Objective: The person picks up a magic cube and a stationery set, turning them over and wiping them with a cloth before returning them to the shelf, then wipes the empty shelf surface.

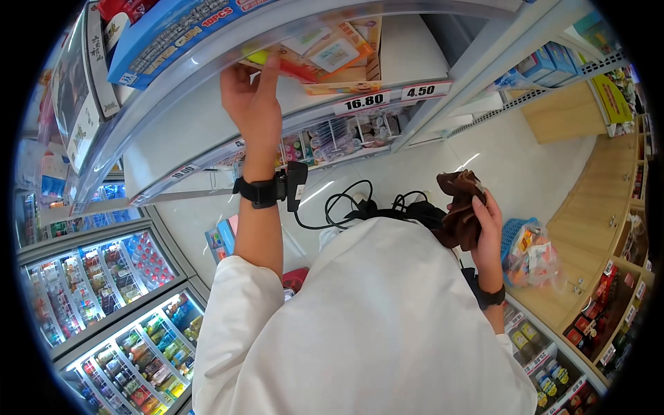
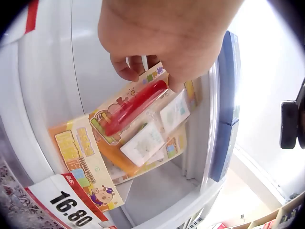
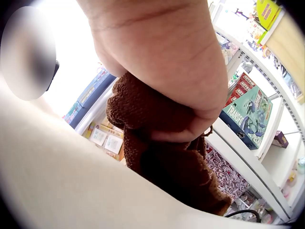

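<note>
My left hand (image 1: 254, 104) reaches onto a shelf at the top of the head view. In the left wrist view, that hand (image 2: 162, 43) pinches the upper edge of a flat package with a red item (image 2: 136, 107), over an open cardboard display box (image 2: 86, 164). White-labelled packets (image 2: 143, 143) lie beside the red item. Brown fuzzy cloth (image 1: 461, 211) hangs from my right hand (image 1: 490, 232), whose fingers curl round it. In the right wrist view the cloth (image 3: 162, 143) is bunched under that hand (image 3: 167, 62).
A price strip (image 1: 366, 102) runs along the shelf edge, above bins of small goods. A blue water gun box (image 1: 166, 41) sits on the upper shelf. Chilled cabinets (image 1: 104, 277) stand at lower left. A bagged basket (image 1: 529, 252) and wooden cabinets (image 1: 581, 207) are at the right.
</note>
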{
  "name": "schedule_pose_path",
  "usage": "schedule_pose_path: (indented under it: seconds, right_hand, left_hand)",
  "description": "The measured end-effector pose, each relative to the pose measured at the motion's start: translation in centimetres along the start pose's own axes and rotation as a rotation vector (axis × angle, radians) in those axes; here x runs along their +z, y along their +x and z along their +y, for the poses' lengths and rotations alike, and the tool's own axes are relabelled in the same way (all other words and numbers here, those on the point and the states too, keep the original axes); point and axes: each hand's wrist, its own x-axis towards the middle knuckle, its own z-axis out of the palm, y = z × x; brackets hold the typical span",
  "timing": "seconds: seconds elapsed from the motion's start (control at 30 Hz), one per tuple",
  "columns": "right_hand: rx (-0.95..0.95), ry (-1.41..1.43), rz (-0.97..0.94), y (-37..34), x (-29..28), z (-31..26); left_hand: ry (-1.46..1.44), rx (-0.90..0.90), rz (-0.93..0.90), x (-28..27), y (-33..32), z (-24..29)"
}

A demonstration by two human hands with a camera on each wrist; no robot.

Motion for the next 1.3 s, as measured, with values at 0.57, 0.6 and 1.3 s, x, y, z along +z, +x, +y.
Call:
schedule_pose_path:
  seconds: [0.57,0.6,1.3]
  right_hand:
    - [0.013,-0.045,-0.049,0.2,0.4,0.1]
    - [0.013,-0.043,-0.049,-0.7,0.2,0.5]
    - [-0.686,-0.609,-0.487,-0.8,12.4,-8.9]
  left_hand:
    - [-0.572,-0.364,0.284,-3.2,-3.2,-1.5]
    - [-0.571,-0.364,0.283,-3.0,-3.7,-1.2]
    - [-0.492,-0.398,0.085,-4.0,-10.4,12.3]
